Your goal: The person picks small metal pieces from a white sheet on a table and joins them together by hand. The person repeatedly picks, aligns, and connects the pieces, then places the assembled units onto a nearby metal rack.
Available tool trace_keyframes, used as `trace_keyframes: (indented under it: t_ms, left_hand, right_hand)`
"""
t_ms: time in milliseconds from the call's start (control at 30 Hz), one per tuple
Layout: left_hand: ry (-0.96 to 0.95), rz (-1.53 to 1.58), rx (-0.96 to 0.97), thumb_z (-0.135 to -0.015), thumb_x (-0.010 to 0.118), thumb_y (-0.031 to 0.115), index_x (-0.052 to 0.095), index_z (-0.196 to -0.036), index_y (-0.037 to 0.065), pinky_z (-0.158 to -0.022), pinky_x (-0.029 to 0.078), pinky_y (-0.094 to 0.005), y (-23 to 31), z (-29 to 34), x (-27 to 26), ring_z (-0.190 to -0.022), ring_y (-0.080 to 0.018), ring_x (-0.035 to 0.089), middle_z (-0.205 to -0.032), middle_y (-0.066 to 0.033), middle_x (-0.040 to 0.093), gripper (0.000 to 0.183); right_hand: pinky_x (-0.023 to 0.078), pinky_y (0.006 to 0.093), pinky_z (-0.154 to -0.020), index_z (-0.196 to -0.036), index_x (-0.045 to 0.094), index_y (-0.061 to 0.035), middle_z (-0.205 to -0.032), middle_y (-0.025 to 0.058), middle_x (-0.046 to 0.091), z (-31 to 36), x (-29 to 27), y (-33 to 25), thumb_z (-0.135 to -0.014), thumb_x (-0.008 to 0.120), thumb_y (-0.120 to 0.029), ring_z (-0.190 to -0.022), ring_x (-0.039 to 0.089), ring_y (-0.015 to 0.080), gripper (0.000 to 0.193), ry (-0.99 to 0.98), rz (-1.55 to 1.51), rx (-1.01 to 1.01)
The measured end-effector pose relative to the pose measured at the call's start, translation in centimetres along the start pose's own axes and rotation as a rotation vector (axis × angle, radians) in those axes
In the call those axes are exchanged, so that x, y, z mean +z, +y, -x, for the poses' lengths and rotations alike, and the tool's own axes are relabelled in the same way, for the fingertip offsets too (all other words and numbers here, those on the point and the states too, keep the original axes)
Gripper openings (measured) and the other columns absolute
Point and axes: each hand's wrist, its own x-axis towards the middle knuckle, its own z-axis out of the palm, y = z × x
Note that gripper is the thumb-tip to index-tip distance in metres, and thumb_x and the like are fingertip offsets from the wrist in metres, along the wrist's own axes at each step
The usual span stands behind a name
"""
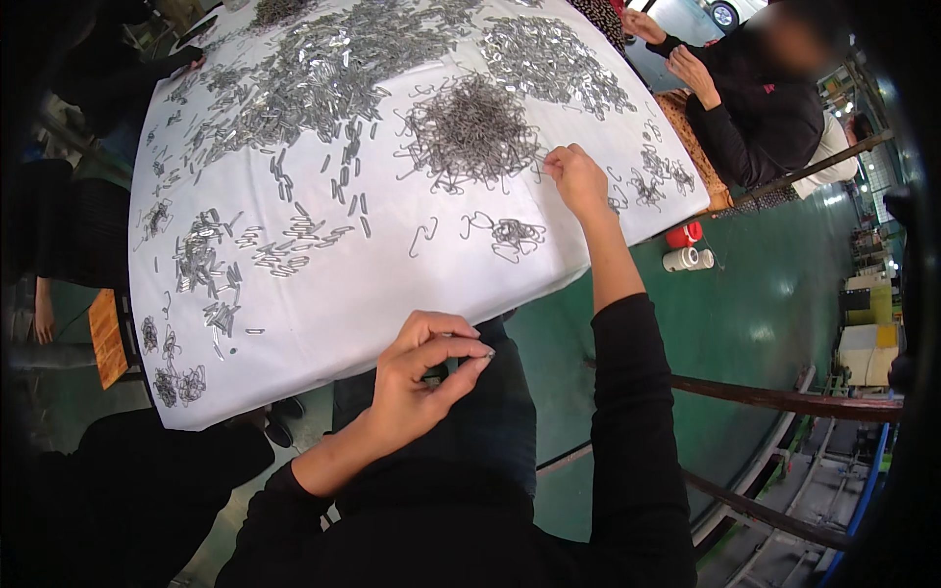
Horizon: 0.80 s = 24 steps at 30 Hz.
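My left hand (pixel 417 377) is held just off the near table edge, thumb and fingertips pinched together. A tiny pale glint shows at the tips; what it belongs to is mostly hidden. My right hand (pixel 578 183) reaches to the right side of a tangled pile of dark wire hooks (pixel 469 132), its fingertips closed on a wire hook (pixel 539 171) at the pile's edge. Nearer to me, a small cluster of bent wire hooks (pixel 517 237) lies on the white-covered table (pixel 382 294), with a couple of single hooks (pixel 423 237) to its left.
Shiny metal strips (pixel 323 73) cover the far table, with another heap (pixel 554 64) at far right and loose strips (pixel 204 250) at left. Wire clusters (pixel 181 385) lie at the near left corner. A co-worker (pixel 760 108) sits at right; others are at left. White containers (pixel 686 259) stand beyond the right edge.
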Motion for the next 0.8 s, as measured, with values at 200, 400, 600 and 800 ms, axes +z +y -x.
trace_keyframes:
  t_ms: [200, 400, 600, 800]
  left_hand:
    - [0.008, 0.020, -0.021, -0.073, 0.070, -0.002, 0.069, -0.089, 0.003, -0.070, 0.046, -0.0258, -0.1, 0.3, -0.2, -0.084, -0.0158, 0.056, -0.096, -0.0049, 0.059, 0.017]
    - [0.043, 0.001, 0.024, -0.073, 0.070, -0.002, 0.068, -0.089, 0.002, -0.071, 0.046, -0.0267, -0.9, 0.4, -0.1, -0.084, -0.0168, 0.057, -0.094, -0.0060, 0.059, 0.016]
    - [0.082, 0.031, 0.025, -0.073, 0.069, -0.001, 0.068, -0.088, 0.003, -0.071, 0.046, -0.0269, -1.1, 0.7, 0.3, -0.084, -0.0178, 0.057, -0.093, -0.0056, 0.059, 0.015]
    - [0.103, 0.026, 0.049, -0.073, 0.070, 0.001, 0.068, -0.087, 0.004, -0.071, 0.046, -0.0272, -0.8, 1.2, 0.4, -0.085, -0.0178, 0.056, -0.093, -0.0046, 0.058, 0.015]
  right_hand:
    - [0.047, 0.0361, -0.070, -0.084, 0.065, -0.0061, -0.083, 0.0082, 0.061, -0.2, 0.8, 0.2, -0.081, 0.063, -0.018, -0.075, 0.061, 0.0254, 0.012, -0.132, 0.142, -0.015]
    - [0.037, 0.0194, -0.056, -0.091, 0.055, -0.0018, -0.084, 0.0020, 0.055, 6.2, -3.8, -4.2, -0.092, 0.053, -0.016, -0.064, 0.044, 0.0068, 0.015, -0.432, -1.247, 0.470]
    - [0.035, 0.0183, -0.055, -0.092, 0.056, 0.0001, -0.081, 0.0033, 0.055, 16.5, -8.9, -13.3, -0.090, 0.056, -0.012, -0.059, 0.044, 0.0075, 0.013, -0.252, -1.520, 0.455]
    - [0.035, 0.0195, -0.058, -0.095, 0.058, 0.0019, -0.090, 0.0029, 0.054, 20.6, -9.2, -17.0, -0.088, 0.059, -0.009, -0.066, 0.043, 0.0066, 0.013, -0.095, -1.591, 0.435]
